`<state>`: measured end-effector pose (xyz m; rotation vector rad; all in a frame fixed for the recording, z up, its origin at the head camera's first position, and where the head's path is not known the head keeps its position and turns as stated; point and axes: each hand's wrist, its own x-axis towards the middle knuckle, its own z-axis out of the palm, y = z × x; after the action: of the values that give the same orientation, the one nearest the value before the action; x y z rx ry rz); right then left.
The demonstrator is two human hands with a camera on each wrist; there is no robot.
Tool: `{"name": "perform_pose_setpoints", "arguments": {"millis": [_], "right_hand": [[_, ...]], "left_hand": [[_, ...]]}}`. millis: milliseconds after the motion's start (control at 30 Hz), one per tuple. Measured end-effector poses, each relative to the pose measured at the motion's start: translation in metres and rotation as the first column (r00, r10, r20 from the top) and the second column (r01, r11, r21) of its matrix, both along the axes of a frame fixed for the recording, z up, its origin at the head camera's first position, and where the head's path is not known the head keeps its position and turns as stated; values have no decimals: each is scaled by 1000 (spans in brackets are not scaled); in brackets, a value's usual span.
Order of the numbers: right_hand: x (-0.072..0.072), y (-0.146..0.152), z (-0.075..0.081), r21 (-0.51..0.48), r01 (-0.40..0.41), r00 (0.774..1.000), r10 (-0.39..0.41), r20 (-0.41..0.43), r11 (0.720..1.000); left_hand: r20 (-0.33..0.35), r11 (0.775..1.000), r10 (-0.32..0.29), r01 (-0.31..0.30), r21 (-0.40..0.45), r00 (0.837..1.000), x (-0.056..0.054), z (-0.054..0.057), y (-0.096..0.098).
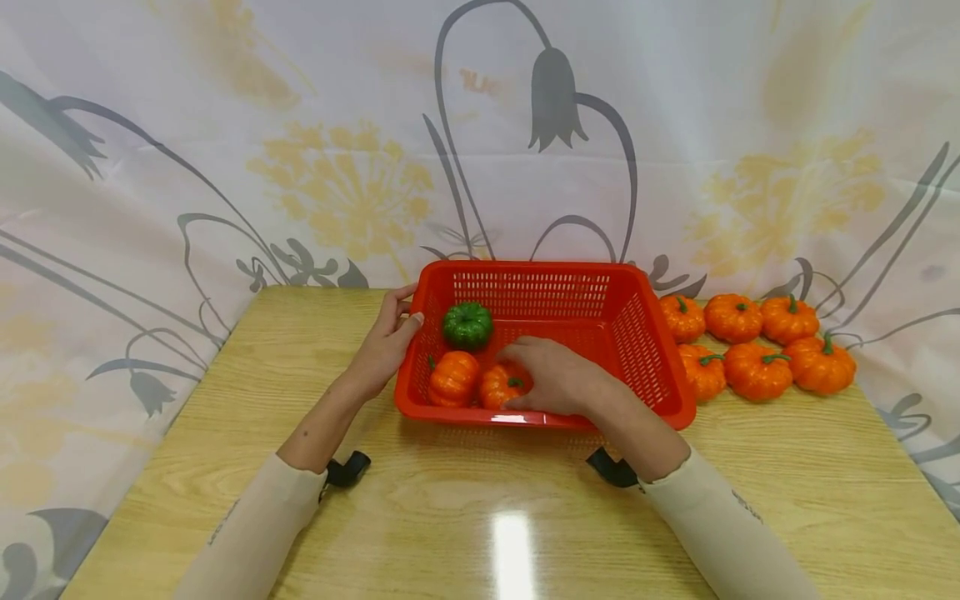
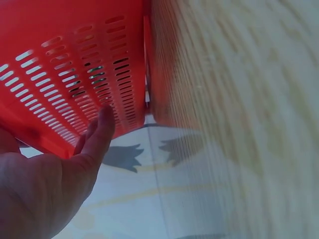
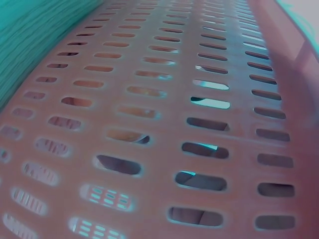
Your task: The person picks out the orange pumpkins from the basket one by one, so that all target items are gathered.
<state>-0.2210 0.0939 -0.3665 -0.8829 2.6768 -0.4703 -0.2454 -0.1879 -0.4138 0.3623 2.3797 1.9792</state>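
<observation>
A red plastic basket [image 1: 525,419] with slotted walls stands on the wooden table. My left hand [image 1: 385,346] grips its left rim, thumb on top and fingers against the outer wall; the left wrist view shows that hand [image 2: 65,174] beside the slotted side [image 2: 75,74]. Inside the basket, my right hand [image 1: 555,377] holds a small orange pumpkin [image 1: 501,387] near the front wall. Another orange pumpkin [image 1: 453,378] lies just left of it, and a green pumpkin [image 1: 467,326] sits behind. In the right wrist view the basket's wall [image 3: 164,114] hides most of the right hand.
Right of the basket, several orange pumpkins [image 1: 757,372] stand in two rows on the table [image 1: 420,517]. A flower-patterned cloth [image 1: 337,125] hangs behind the table's back edge. Black straps [image 1: 348,469] show at both wrists.
</observation>
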Motion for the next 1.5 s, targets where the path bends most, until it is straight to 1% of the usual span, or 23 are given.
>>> {"name": "perform_pose_setpoints", "arguments": {"millis": [133, 233, 367, 500, 767, 1000, 1233, 1500], "right_hand": [[0, 0, 0, -9, 12, 1000, -12, -12, 1000], [0, 1, 1, -33, 12, 999, -13, -35, 999], [1, 3, 3, -80, 13, 998, -18, -65, 997], [1, 5, 6, -114, 27, 997, -36, -74, 993], [3, 7, 10, -131, 73, 992, -85, -89, 989], [4, 12, 14, -152, 95, 988, -112, -103, 984], [11, 19, 19, -164, 103, 985, -124, -121, 981], [21, 31, 30, -207, 79, 977, -117, -176, 975]], "left_hand": [[1, 1000, 0, 0, 17, 1000, -1, 0, 1], [-1, 1000, 0, 0, 18, 1000, -2, 0, 0], [-8, 1000, 3, -3, 4, 1000, -2, 0, 0], [-12, 1000, 10, -10, -13, 1000, -3, 0, 0], [-20, 1000, 13, -14, -19, 1000, -3, 0, 0], [-22, 1000, 20, -20, -7, 1000, -4, -1, 0], [-24, 999, 25, -26, -24, 999, -2, -1, 0], [-24, 999, 27, -28, -27, 999, -2, 1, 1]]}}
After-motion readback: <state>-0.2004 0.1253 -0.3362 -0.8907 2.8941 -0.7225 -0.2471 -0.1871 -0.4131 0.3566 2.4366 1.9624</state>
